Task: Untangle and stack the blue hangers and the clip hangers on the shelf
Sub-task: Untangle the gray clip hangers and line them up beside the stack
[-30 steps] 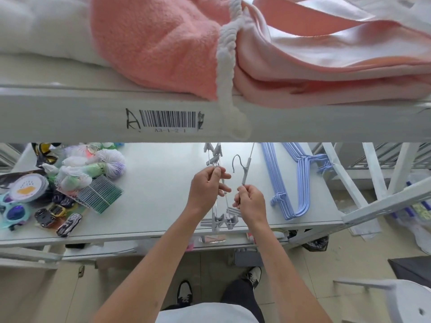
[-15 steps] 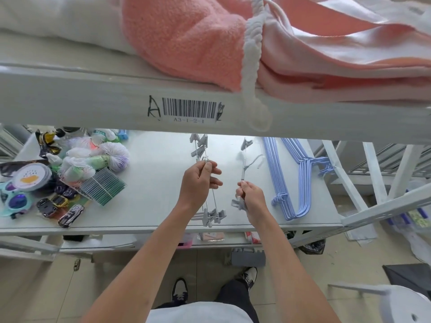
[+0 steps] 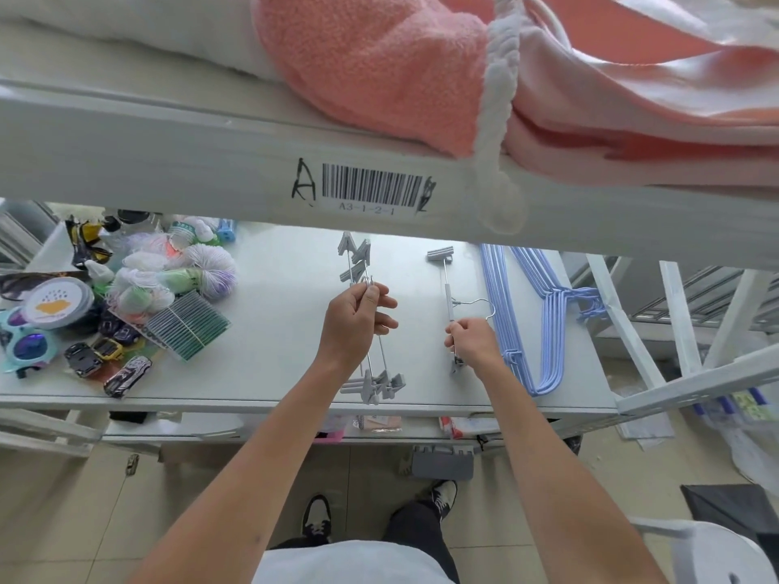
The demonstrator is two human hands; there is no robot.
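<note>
My left hand (image 3: 358, 320) grips a bundle of grey metal clip hangers (image 3: 375, 381) by their hooks, above the middle of the white shelf (image 3: 278, 330); their clips show beyond and below the hand. My right hand (image 3: 474, 341) holds one separate clip hanger (image 3: 447, 288) near its lower clip. That hanger lies lengthwise with its hook pointing right, toward the blue hangers. A stack of blue hangers (image 3: 518, 326) lies on the right part of the shelf, just right of my right hand.
Sunglasses, toy cars (image 3: 126, 375), yarn bundles (image 3: 198, 271) and a round tin (image 3: 59, 303) crowd the shelf's left end. An upper shelf with a barcode label (image 3: 371, 191) and pink towels (image 3: 421, 65) overhangs. White frame bars (image 3: 674, 377) run at the right.
The two hands have drawn apart. One clip hanger came free of the bundle and moved right with my right hand, toward the blue hangers; the bundle stays in my left.
</note>
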